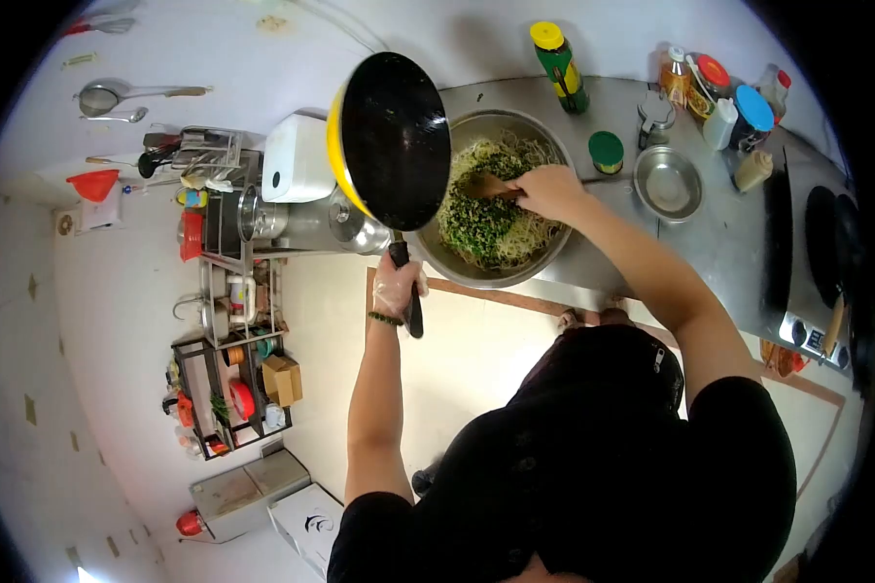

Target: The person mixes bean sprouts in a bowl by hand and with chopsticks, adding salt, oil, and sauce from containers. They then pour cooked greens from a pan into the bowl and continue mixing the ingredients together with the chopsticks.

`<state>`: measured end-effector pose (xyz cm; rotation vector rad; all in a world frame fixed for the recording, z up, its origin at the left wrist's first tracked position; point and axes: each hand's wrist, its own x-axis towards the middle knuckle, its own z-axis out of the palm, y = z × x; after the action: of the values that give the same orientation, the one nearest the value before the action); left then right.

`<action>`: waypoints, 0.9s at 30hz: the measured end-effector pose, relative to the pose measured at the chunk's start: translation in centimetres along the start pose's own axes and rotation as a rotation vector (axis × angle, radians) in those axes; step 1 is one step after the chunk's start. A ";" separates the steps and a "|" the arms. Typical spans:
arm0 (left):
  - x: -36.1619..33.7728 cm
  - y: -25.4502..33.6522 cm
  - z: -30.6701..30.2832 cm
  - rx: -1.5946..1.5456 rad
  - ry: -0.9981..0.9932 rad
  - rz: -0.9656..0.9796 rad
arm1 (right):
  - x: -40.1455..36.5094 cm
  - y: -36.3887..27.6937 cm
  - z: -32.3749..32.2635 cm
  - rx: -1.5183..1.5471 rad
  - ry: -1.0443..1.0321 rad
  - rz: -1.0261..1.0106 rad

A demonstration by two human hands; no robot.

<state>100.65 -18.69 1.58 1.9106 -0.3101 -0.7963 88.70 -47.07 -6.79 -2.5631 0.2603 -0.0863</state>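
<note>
My left hand (396, 286), in a clear plastic glove with a green bead bracelet at the wrist, is closed round the black handle of a wok (394, 141). The wok is yellow outside and black inside, tilted up with its dark inner face showing at the left rim of a big steel bowl (566, 255). Inside that bowl lie pale noodles (533, 243) with chopped greens (474, 231) heaped over them. My right hand (552, 193) grips a wooden spatula (491, 186), whose blade rests in the greens.
Right of the bowl stand a green-lidded jar (606, 153), a small steel bowl (669, 185) and several condiment bottles. A yellow-capped bottle (559, 68) is behind. A stove (815, 330) is at far right. On the left are a white container (297, 158), a pot lid (355, 223) and a shelf rack (228, 257).
</note>
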 end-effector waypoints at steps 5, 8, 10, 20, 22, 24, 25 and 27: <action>2.1 -1.0 -2.1 0.092 -0.027 0.037 | 0.4 -5.6 -3.3 0.310 0.110 -0.006; 1.6 0.3 -3.2 0.143 -0.083 0.003 | 2.5 -6.0 -2.6 0.395 0.060 -0.054; 1.8 0.1 -4.8 0.158 -0.119 0.040 | 1.2 -2.7 -1.0 0.202 -0.032 -0.107; 2.3 1.3 -6.7 0.220 -0.197 0.210 | -1.6 -4.9 -3.0 -0.042 0.146 -0.014; 2.1 0.8 -7.8 0.132 -0.207 0.212 | -5.0 -2.3 -2.1 -0.152 0.071 0.086; 2.2 -0.3 -8.8 0.116 -0.180 0.217 | -8.1 -2.6 -0.9 -0.156 0.117 0.117; 1.9 -0.6 -9.0 0.122 -0.159 0.216 | -9.6 -3.5 -0.2 -0.039 0.195 0.240; 1.5 -1.8 -9.2 0.062 -0.137 0.204 | -11.5 -3.2 2.3 0.074 0.274 0.371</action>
<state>107.49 -12.10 2.01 1.8497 -0.6101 -0.7897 78.28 -40.90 -7.12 -2.3825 0.8141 -0.3015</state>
